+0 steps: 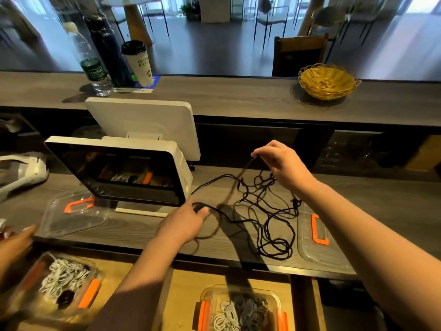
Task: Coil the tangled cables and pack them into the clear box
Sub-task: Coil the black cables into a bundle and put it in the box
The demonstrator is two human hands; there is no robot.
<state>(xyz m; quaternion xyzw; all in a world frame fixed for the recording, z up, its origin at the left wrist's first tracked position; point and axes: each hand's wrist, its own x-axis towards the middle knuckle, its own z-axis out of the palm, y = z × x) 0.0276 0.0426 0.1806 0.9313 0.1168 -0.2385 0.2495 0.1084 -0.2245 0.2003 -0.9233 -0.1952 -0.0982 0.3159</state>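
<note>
Now | right hand (pixel 281 163) pinches black cable (pixel 267 218) end up | tangle sprawls on counter (pixel 143 232)

The tangled cable (pixel 262 211) lies on the counter (pixel 370 206), right of the monitor (pixel 124 173). One lid (pixel 74 213) sits before the monitor; another lid (pixel 317 237) lies right of the cable. My box (pixel 238 309) sits below.
</note>
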